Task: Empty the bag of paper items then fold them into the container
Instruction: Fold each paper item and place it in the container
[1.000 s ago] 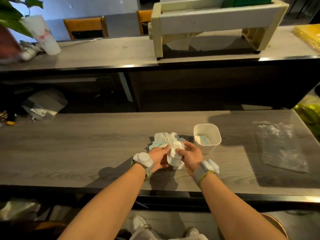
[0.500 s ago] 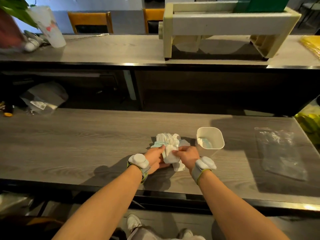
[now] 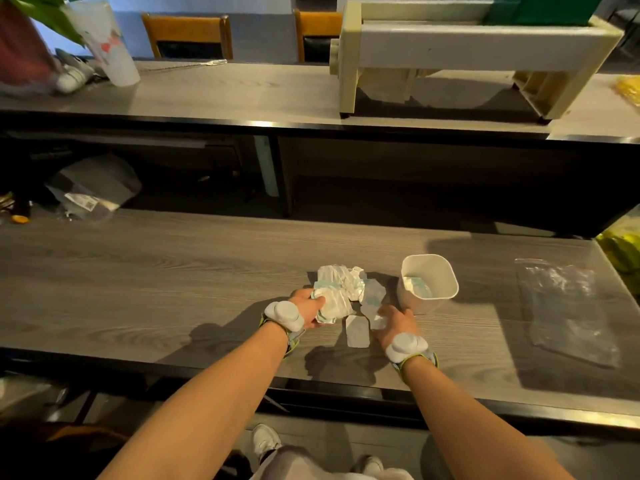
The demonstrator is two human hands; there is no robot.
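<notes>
A crumpled pile of white and pale-blue paper items point(image 3: 341, 287) lies on the grey wooden table point(image 3: 156, 289). My left hand point(image 3: 308, 306) grips the pile's near left part. My right hand point(image 3: 393, 322) rests to the right of the pile, fingers on a small piece of paper point(image 3: 375, 320). A flat white paper piece point(image 3: 356, 330) lies between my hands. A white square container point(image 3: 429, 284) stands just right of the pile, holding a folded paper item point(image 3: 415, 285). The emptied clear plastic bag point(image 3: 568, 306) lies flat at the far right.
A raised counter point(image 3: 242, 95) runs behind the table with a cream-coloured frame point(image 3: 467, 46), a white cup point(image 3: 107, 46) and a plant. A grey plastic bag point(image 3: 93, 188) lies on the shelf at left. Yellow-green items point(image 3: 623, 247) sit at the right edge.
My hands have come apart. The right hand let go of the pile and moved right and nearer, onto a small piece. A flat piece now lies between my hands.
</notes>
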